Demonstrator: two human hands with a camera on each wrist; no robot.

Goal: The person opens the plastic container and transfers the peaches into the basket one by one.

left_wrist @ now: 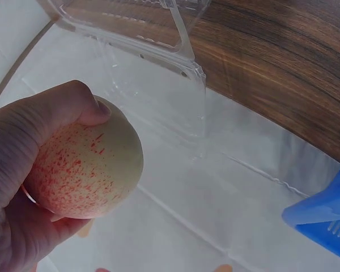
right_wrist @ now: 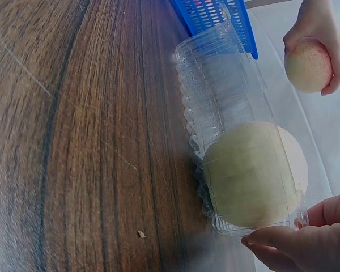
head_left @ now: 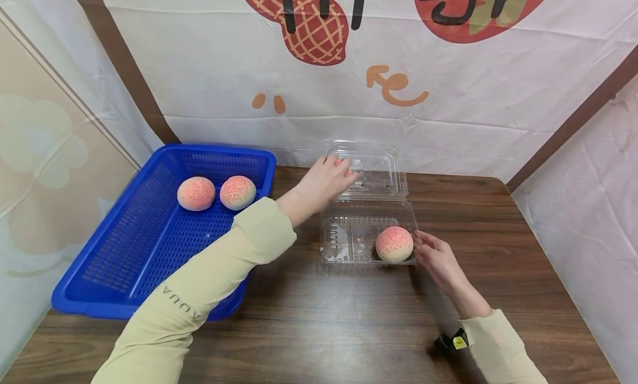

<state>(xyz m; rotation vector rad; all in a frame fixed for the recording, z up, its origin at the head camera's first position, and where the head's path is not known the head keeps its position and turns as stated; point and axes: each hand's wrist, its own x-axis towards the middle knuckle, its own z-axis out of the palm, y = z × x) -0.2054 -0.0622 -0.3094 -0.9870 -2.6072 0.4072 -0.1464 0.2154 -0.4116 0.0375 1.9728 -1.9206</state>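
Observation:
A pink and cream peach (left_wrist: 96, 164) is gripped by my left hand (head_left: 324, 183), which holds it raised above the open clear plastic clamshell box (head_left: 349, 256). In the head view, the hand hides most of that fruit. Another peach (head_left: 394, 244) sits in the right part of the box's base; the lid (head_left: 371, 187) is folded back toward the cloth. My right hand (head_left: 441, 262) pinches the right side wall of the box between thumb and fingers, as the right wrist view shows in its lower right corner (right_wrist: 306, 243).
At the left stands a blue perforated basket (head_left: 99, 306) with two peaches (head_left: 196, 194) near its far side. A printed white cloth (head_left: 209, 79) hangs behind the brown wooden table (head_left: 329, 328). A small black object with a yellow label (head_left: 459, 341) is by the right cuff.

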